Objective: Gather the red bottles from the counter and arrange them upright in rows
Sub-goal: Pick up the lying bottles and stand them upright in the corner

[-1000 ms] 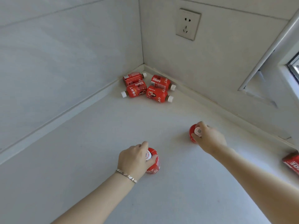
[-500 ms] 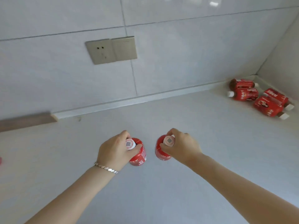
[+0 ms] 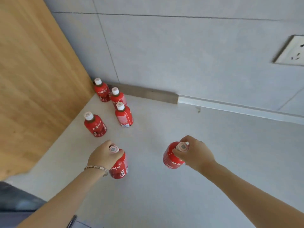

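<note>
My left hand grips a red bottle by its white cap and neck, held upright over the pale counter. My right hand holds a second red bottle the same way, about a hand's width to the right. Several red bottles stand upright near the wooden panel: three in a line, the rear bottle, the middle bottle and the front bottle, plus a lone bottle to their left. Whether the held bottles touch the counter I cannot tell.
A wooden side panel bounds the counter on the left. The tiled wall runs along the back with a socket at the upper right. The counter's front edge and something dark lie at the lower left.
The view has swung left, away from the lying bottles in the far corner, to the upright group by the wooden panel. Both hands carried their bottles along and now hold them farther apart.
</note>
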The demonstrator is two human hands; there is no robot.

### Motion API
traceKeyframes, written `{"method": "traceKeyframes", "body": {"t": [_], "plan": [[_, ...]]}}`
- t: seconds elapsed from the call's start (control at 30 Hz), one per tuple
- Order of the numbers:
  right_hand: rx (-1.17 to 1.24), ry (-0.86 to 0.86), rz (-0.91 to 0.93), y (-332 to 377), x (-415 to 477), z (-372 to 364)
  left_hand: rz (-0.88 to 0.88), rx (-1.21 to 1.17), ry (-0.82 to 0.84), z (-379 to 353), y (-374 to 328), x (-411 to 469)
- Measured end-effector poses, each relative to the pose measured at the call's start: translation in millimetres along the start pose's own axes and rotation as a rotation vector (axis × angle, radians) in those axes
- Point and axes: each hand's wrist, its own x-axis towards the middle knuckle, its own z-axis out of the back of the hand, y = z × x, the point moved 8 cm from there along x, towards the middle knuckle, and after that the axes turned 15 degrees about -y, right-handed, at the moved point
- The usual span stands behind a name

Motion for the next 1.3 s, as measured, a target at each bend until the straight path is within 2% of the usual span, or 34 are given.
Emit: {"method": "traceKeyframes", "body": {"t": [0.23,0.53,0.67,0.73,0.83,0.9,1.03,1.13,1.3], "plan": [[0.02,0.059,0.011,72.4,20.2,-76.5,0.155,-0.085,-0.2,26.2,71.4,82.3],[0.013,0.08,0.099,156.3,42.1,-157.4,0.131,-0.092,-0.131,18.0,86.7,96.6],[-0.065,0.147,0.123,164.0,47.5,-173.9,0.068,0.197,-0.098,25.4,83.9,78.2],[-0.074,0.187,0.12,154.3,48.5,-169.8,-0.088,0.359,-0.138,30.1,70.3,63.3],[-0.199,0.209,0.151,113.8,44.7,-145.1,-0.37,0.477,-0.147,17.6,39.3,38.8],[-0.316,0.226,0.132,65.5,41.9,-122.1,-0.473,0.47,0.025,-5.6,5.4,15.3],[-0.431,0.234,-0.038,-52.6,36.4,-53.6,-0.535,0.341,0.351,-70.7,-69.8,-29.3],[-0.437,0.209,-0.187,-147.5,26.1,12.2,-0.629,0.349,0.468,-124.7,-135.9,-62.6],[-0.411,0.097,-0.414,-307.1,-6.0,137.2,-0.676,0.327,0.636,-218.8,-260.0,-144.2]]}}
